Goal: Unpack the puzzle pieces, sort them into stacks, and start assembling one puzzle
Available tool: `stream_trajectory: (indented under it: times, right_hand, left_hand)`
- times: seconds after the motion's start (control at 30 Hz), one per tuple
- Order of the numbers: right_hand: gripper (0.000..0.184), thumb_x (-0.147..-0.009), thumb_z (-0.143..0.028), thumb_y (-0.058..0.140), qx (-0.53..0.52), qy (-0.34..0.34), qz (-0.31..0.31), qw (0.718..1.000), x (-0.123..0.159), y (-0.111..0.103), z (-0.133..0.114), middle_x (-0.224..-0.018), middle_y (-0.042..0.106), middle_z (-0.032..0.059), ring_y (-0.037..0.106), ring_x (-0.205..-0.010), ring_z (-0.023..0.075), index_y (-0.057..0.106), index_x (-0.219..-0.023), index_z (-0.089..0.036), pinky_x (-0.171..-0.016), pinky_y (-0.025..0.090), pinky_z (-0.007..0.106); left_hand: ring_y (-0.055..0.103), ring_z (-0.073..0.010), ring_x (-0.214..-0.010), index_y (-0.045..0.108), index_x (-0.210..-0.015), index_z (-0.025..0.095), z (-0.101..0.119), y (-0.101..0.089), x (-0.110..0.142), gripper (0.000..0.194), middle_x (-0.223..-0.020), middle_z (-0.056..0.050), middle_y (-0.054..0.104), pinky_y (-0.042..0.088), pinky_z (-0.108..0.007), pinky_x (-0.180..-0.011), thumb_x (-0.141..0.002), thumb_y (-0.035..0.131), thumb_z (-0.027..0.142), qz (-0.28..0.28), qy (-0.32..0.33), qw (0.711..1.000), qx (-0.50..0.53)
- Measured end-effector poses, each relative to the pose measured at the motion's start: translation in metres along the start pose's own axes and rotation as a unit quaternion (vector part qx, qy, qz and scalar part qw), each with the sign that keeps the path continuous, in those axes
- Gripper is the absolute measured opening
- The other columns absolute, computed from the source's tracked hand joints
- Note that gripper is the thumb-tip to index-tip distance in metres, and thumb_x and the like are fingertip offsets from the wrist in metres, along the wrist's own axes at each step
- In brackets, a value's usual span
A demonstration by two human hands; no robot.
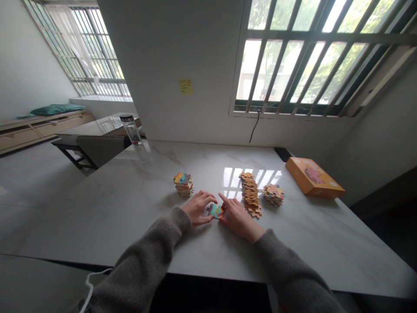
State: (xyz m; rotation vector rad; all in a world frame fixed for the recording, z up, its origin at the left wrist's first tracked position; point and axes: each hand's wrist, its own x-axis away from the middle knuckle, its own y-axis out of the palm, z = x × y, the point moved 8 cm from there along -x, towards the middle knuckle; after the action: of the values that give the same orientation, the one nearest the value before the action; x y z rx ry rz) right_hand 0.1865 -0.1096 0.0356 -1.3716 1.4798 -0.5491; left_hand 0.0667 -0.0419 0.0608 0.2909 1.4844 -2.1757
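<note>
A small puzzle piece (pixel 215 211), teal with some yellow, lies low over the marble-patterned table between my two hands. My left hand (pixel 198 208) curves round its left side, thumb at the near edge and fingers at the far edge. On the opposite side my right hand (pixel 237 217) grips the piece's right edge, with its index finger stretched forward. A neat stack of puzzle pieces (pixel 183 184) stands beyond my left hand. Right of my right hand lies a long overlapping row of brown-backed pieces (pixel 250 194), and beside that a looser pile of pieces (pixel 274 194).
An orange box (pixel 313 177) sits at the table's right side, with a black phone (pixel 282 154) behind it near the wall. A clear bottle (pixel 131 130) stands at the back left edge. A white cable (pixel 88 284) hangs by my left sleeve.
</note>
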Motion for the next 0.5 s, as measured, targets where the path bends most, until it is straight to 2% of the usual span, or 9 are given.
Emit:
stream_trajectory:
  times: [0.07, 0.13, 0.3, 0.43, 0.5]
  right_hand:
    - [0.093, -0.081, -0.017, 0.071, 0.006, -0.009, 0.005, 1.000, 0.000, -0.003, -0.004, -0.114, 0.059, 0.0107, 0.055, -0.105, 0.0294, 0.019, -0.157, -0.026, -0.096, 0.051, 0.050]
    - [0.092, -0.081, -0.017, 0.072, 0.012, -0.020, 0.007, 1.000, 0.001, -0.006, -0.008, -0.116, 0.058, 0.0115, 0.054, -0.107, 0.0299, 0.020, -0.157, -0.025, -0.098, 0.051, 0.050]
    - [0.087, -0.082, -0.018, 0.071, 0.015, -0.027, -0.007, 1.000, 0.001, -0.009, -0.011, -0.115, 0.057, 0.0110, 0.059, -0.102, 0.0272, 0.024, -0.155, -0.025, -0.094, 0.053, 0.045]
    - [0.083, -0.085, -0.019, 0.068, 0.011, -0.023, -0.017, 1.000, 0.001, -0.009, -0.010, -0.117, 0.058, 0.0113, 0.059, -0.106, 0.0267, 0.024, -0.155, -0.023, -0.095, 0.052, 0.043]
    - [0.079, -0.086, -0.018, 0.064, 0.015, -0.026, -0.028, 0.999, 0.001, -0.008, -0.010, -0.117, 0.061, 0.0106, 0.058, -0.108, 0.0268, 0.026, -0.155, -0.023, -0.096, 0.050, 0.045]
  left_hand:
    - [0.055, -0.0266, -0.111, 0.059, -0.116, 0.023, -0.008, 0.012, 0.002, 0.047, -0.118, -0.007, 0.065, 0.044, -0.039, -0.099, -0.074, 0.076, 0.032, -0.049, -0.017, 0.999, -0.001]
    - [0.057, -0.0259, -0.109, 0.059, -0.115, 0.023, -0.015, 0.019, 0.004, 0.044, -0.115, -0.006, 0.066, 0.043, -0.039, -0.096, -0.075, 0.075, 0.033, -0.071, -0.032, 0.997, -0.011]
    - [0.061, -0.0240, -0.105, 0.061, -0.109, 0.021, -0.014, 0.021, 0.004, 0.030, -0.110, -0.005, 0.070, 0.042, -0.038, -0.094, -0.081, 0.070, 0.028, -0.052, -0.003, 0.997, -0.055]
    - [0.063, -0.0214, -0.090, 0.064, -0.090, 0.020, -0.011, 0.016, 0.003, 0.005, -0.088, -0.004, 0.071, 0.043, -0.036, -0.086, -0.086, 0.061, 0.021, -0.035, -0.006, 0.993, -0.111]
    - [0.062, -0.0209, -0.090, 0.065, -0.089, 0.021, -0.008, 0.016, 0.003, 0.005, -0.089, -0.004, 0.071, 0.044, -0.035, -0.085, -0.087, 0.061, 0.023, -0.044, -0.004, 0.994, -0.103]
